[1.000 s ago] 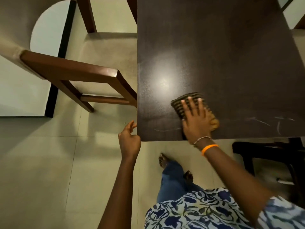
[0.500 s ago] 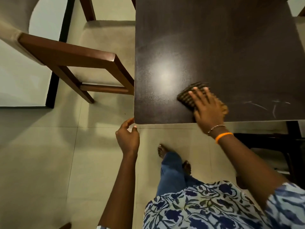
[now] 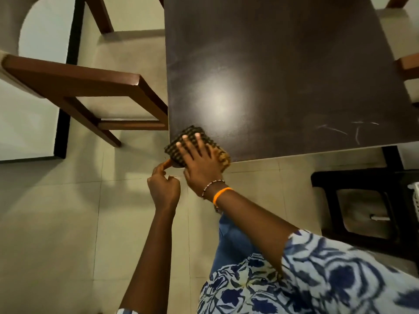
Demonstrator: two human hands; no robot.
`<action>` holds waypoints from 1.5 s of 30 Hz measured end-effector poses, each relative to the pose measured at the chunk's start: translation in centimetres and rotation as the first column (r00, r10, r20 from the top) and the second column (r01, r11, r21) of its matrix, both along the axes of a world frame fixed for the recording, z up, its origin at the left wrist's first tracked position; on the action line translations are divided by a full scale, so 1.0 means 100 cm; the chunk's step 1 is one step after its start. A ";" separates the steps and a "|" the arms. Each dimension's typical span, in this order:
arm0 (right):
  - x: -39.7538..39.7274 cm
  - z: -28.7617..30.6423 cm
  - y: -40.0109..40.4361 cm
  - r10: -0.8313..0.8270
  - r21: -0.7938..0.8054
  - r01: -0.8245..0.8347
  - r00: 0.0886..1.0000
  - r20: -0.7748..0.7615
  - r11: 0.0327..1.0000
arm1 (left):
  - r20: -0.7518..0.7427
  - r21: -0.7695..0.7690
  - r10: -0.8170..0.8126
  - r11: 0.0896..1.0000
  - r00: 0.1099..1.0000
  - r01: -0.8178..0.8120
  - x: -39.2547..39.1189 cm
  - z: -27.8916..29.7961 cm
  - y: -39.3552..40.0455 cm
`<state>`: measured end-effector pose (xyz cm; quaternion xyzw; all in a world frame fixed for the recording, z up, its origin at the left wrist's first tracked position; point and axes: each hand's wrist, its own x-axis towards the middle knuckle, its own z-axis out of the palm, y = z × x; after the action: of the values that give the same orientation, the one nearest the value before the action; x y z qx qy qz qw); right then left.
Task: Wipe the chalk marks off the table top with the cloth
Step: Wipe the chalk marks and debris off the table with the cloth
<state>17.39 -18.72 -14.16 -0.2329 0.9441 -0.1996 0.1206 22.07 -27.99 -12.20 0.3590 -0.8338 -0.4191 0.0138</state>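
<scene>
A dark brown table top [image 3: 283,71] fills the upper right of the head view. A folded checked cloth [image 3: 181,147], dark with an orange part, lies on its near left corner and hangs slightly over the edge. My right hand [image 3: 199,159] presses flat on the cloth with fingers spread. Just below that corner, off the table, is my left hand [image 3: 164,189], its fingers loosely curled and its forefinger and thumb reaching up beside the cloth's overhang. Faint white chalk marks [image 3: 353,131] remain near the table's front right edge.
A brown wooden chair [image 3: 95,87] stands left of the table, close to its edge. A black stool [image 3: 362,211] sits on the floor at the right below the table edge. Another wooden chair part [image 3: 408,64] shows at the far right. Pale floor tiles lie below.
My right hand has slid the cloth left along the front edge to the near left corner. My left hand has stayed below that corner.
</scene>
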 end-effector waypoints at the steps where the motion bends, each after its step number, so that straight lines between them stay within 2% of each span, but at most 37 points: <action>1: -0.002 0.001 -0.004 0.052 0.006 -0.052 0.999 -0.004 0.999 | 0.011 -0.027 -0.012 1.000 1.000 0.012 0.000 0.000 0.001; 4: -0.012 -0.002 0.014 0.169 0.060 -0.163 0.979 -0.112 0.985 | 0.121 -0.204 -0.060 0.975 0.991 0.084 0.001 0.002 0.016; 6: -0.017 -0.003 0.048 0.136 0.070 -0.127 0.979 -0.152 0.989 | 0.165 -0.300 -0.136 0.936 0.977 0.181 0.001 0.007 0.037; 11: -0.029 -0.005 0.178 -0.137 0.080 0.157 0.968 -0.212 0.984 | 0.205 -0.354 -0.417 0.812 0.886 0.464 -0.009 0.012 0.083; 15: -0.043 0.001 0.280 -0.401 0.122 0.422 0.901 -0.165 0.899 | 0.240 -0.347 -0.512 0.748 0.825 0.566 -0.016 0.016 0.103; 18: -0.051 0.010 0.298 -0.558 0.146 0.575 0.817 -0.141 0.805 | 0.218 -0.314 -0.538 0.751 0.814 0.580 -0.018 0.017 0.111; 21: -0.056 0.013 0.259 -0.693 0.156 0.706 0.708 -0.136 0.691 | 0.203 -0.287 -0.537 0.767 0.819 0.574 -0.020 0.013 0.119; 22: -0.056 0.011 0.239 -0.697 0.149 0.707 0.707 -0.120 0.691 | 0.188 -0.289 -0.534 0.772 0.824 0.566 -0.022 0.013 0.122; 24: -0.049 0.005 0.191 -0.600 0.111 0.606 0.795 -0.082 0.788 | 0.148 -0.298 -0.532 0.779 0.833 0.551 -0.027 0.015 0.128; 27: -0.030 0.001 0.139 -0.253 0.058 0.257 0.965 -0.074 0.965 | 0.110 -0.306 -0.558 0.769 0.823 0.562 -0.041 0.022 0.136; 29: -0.031 0.004 0.147 -0.047 0.092 0.054 0.996 -0.076 0.994 | 0.104 -0.313 -0.583 0.750 0.806 0.583 -0.053 0.027 0.140; 31: -0.039 0.005 0.182 -0.010 0.109 0.025 0.991 -0.131 0.994 | 0.114 -0.321 -0.622 0.715 0.775 0.621 -0.066 0.030 0.145; 33: -0.046 0.004 0.235 -0.130 0.145 0.154 0.978 -0.162 0.977 | 0.142 -0.318 -0.657 0.678 0.740 0.663 -0.078 0.032 0.154; 36: -0.054 0.004 0.323 -0.411 0.171 0.438 0.895 -0.173 0.882 | 0.197 -0.317 -0.701 0.616 0.686 0.721 -0.088 0.030 0.170; 40: -0.061 0.010 0.401 -0.697 0.157 0.707 0.707 -0.120 0.690 | 0.265 -0.313 -0.741 0.539 0.617 0.782 -0.096 0.029 0.181; 43: -0.066 0.011 0.384 -0.841 0.116 0.848 0.528 -0.116 0.517 | 0.254 -0.300 -0.742 0.550 0.621 0.780 -0.104 0.031 0.176; 45: -0.067 0.009 0.345 -0.873 0.121 0.882 0.469 -0.134 0.455 | 0.245 -0.306 -0.731 0.565 0.637 0.766 -0.110 0.029 0.170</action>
<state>10.66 15.80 -13.26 0.2925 0.9453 -0.1441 -0.0043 11.04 -10.99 -9.26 -0.0197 -0.9710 -0.1975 -0.1331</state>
